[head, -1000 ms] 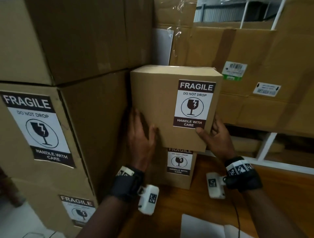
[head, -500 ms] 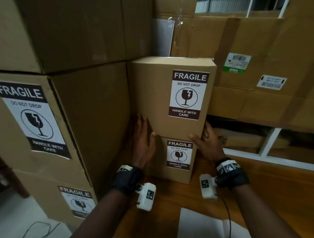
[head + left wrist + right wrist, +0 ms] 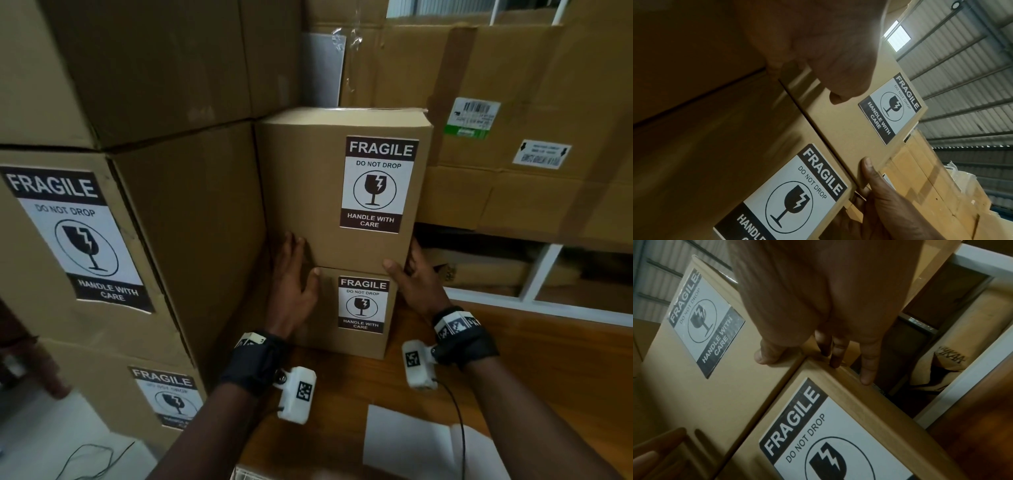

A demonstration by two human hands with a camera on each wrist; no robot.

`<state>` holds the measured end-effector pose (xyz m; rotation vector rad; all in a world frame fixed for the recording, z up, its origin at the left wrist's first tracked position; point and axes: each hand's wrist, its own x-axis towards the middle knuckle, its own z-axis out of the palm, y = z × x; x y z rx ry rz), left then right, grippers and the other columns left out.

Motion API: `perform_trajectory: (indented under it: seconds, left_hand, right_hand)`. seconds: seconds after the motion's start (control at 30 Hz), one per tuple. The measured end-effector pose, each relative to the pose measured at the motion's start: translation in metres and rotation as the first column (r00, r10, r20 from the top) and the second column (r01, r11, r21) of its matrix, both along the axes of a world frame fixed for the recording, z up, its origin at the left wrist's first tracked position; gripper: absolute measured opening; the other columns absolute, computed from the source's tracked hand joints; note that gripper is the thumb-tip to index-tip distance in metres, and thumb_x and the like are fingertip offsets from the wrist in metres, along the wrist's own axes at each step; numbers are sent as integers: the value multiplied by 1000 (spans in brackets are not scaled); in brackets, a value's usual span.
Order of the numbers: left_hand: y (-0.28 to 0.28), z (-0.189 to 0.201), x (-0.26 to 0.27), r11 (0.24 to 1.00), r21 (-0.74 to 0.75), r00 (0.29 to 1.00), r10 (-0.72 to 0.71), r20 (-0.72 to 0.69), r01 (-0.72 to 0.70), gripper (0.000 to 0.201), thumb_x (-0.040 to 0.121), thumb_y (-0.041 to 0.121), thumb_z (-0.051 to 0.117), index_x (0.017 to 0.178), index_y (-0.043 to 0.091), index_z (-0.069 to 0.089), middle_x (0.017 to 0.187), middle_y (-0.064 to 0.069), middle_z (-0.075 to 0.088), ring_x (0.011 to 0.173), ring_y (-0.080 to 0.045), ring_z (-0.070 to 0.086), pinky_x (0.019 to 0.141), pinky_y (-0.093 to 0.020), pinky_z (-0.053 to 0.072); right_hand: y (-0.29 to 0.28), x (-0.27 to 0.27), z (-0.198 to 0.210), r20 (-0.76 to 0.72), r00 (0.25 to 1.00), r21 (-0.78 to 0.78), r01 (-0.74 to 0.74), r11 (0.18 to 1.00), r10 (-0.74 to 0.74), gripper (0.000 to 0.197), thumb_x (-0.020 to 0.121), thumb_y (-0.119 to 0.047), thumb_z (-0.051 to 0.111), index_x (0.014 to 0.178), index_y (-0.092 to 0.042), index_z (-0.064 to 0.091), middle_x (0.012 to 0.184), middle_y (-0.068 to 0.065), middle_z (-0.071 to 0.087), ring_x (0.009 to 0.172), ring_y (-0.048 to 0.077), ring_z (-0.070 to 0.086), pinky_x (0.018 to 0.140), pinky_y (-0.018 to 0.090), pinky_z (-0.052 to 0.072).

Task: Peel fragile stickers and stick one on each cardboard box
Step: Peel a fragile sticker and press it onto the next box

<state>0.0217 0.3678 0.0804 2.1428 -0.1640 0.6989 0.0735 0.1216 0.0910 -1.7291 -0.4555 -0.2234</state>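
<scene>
The upper cardboard box [image 3: 308,178] sits on a smaller lower box [image 3: 325,337] on the wooden table [image 3: 548,359]. Each carries a fragile sticker, the upper [image 3: 376,185] and the lower [image 3: 362,305]. My left hand [image 3: 291,284] lies with straight fingers against the upper box's lower left corner, thumb on the front. At the lower right corner my right hand [image 3: 414,281] has its thumb on the front and its fingers down the side. The right wrist view shows the right hand [image 3: 828,296] with straight fingers over the seam between the upper box [image 3: 694,394] and the lower box [image 3: 838,376].
Large stacked boxes [image 3: 171,222] with fragile stickers [image 3: 78,236] form a wall close on the left. More big cartons [image 3: 513,85] and a white shelf frame [image 3: 541,274] stand behind and to the right. White sheets [image 3: 411,442] lie on the table near me.
The upper box has come down from the air onto the lower box. Both hands went down with it and stay at its lower corners.
</scene>
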Motion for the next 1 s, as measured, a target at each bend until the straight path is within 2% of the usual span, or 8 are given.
perform_trajectory:
  seconds: [0.23,0.33,0.47,0.57,0.7,0.73,0.87,1.0]
  left_hand:
    - [-6,1,-8,999,-44,1000,13,25,-12,71,94,38,50,159,21,28,169,2,14,156,-16,11,125,-34,12]
    - [-7,-11,-11,977,-179,992,105,-67,-116,68,99,35,54,159,14,29,165,-10,29,153,-24,25,124,-37,21]
    - [-7,-29,-18,969,-188,975,124,-185,-159,71,102,27,58,160,12,21,166,-11,25,153,-25,24,124,-37,21]
    - [-8,-32,-20,970,-203,975,95,-201,-136,71,103,27,57,161,14,19,167,-8,23,153,-23,23,124,-37,21]
    - [-10,-29,-20,975,-191,987,88,-137,-113,69,102,24,59,160,13,23,167,-8,23,154,-22,21,122,-28,16]
    - [-12,-28,-20,979,-175,989,85,-120,-106,69,102,23,60,160,12,25,167,-9,23,154,-22,20,122,-27,14]
    - [-20,-25,-25,995,-77,996,65,-56,-69,70,101,27,61,160,13,26,167,-6,24,152,-12,15,123,-29,14]
    - [-33,-20,-33,998,56,1000,19,-5,-19,65,101,30,59,158,16,30,166,-5,26,150,-9,17,121,-29,16]
  right_hand:
    - [0,-9,-1,-41,999,39,25,999,-23,60,103,-14,54,155,-28,27,130,-20,57,115,-9,60,90,18,55]
    - [3,-9,-6,-85,995,71,54,996,-48,53,104,-21,53,151,-34,32,131,-15,61,119,4,63,96,33,57]
    - [8,-12,-12,-129,990,100,77,992,-64,43,104,-36,52,145,-27,45,130,3,67,117,22,67,98,54,54]
    - [9,-14,-11,-133,987,79,100,992,-89,38,106,-32,49,143,-25,49,128,4,69,113,22,69,96,53,56]
    - [8,-15,-9,-160,983,114,105,988,-86,39,107,-26,46,145,-18,47,126,5,69,106,17,71,82,35,62]
    - [9,-16,-9,-162,982,108,118,987,-99,40,107,-27,46,145,-18,46,126,5,69,105,16,72,82,36,62]
    - [9,-21,-14,-138,968,64,219,974,-208,65,97,-54,55,153,-25,37,135,2,65,118,20,66,97,55,55]
    - [9,-42,-11,-120,940,-35,317,948,-318,69,99,-49,58,157,-28,28,156,4,45,134,15,49,109,47,45]
